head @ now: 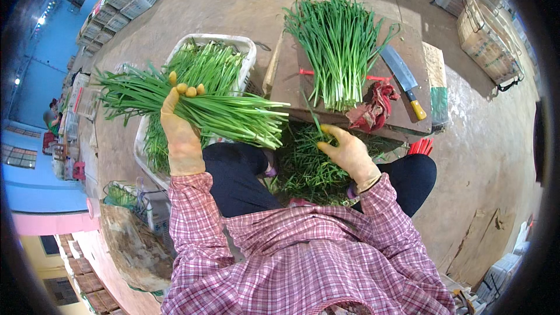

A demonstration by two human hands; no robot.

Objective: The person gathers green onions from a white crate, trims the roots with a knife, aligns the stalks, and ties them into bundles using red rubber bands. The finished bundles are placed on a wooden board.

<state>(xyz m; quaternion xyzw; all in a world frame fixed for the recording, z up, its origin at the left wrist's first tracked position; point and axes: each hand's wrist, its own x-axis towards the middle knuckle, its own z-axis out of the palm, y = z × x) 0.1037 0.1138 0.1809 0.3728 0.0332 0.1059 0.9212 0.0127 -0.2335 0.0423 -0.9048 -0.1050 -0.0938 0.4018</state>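
Observation:
My left hand (181, 127), in a yellowish rubber glove, is closed around a bunch of garlic chives (227, 113), pale stem ends pointing right. My gloved right hand (348, 151) pinches a single green leaf (311, 111) between thumb and forefinger, above a heap of loose leaves (310, 166) between my knees. A larger pile of chives (337, 52) lies on a low wooden board (288, 83), over a red strip. Beside it are a crumpled red cloth (374, 107) and a cleaver (400, 70) with a yellow-ended handle. Behind my left hand, a white plastic basket (249, 48) holds more chives.
Red strips (421, 146) stick up by my right knee. A carton (435, 83) stands right of the board. Stacked crates (127, 4) are at the upper left, a large basket (490, 43) at the upper right. A person (53, 120) is far off at the left.

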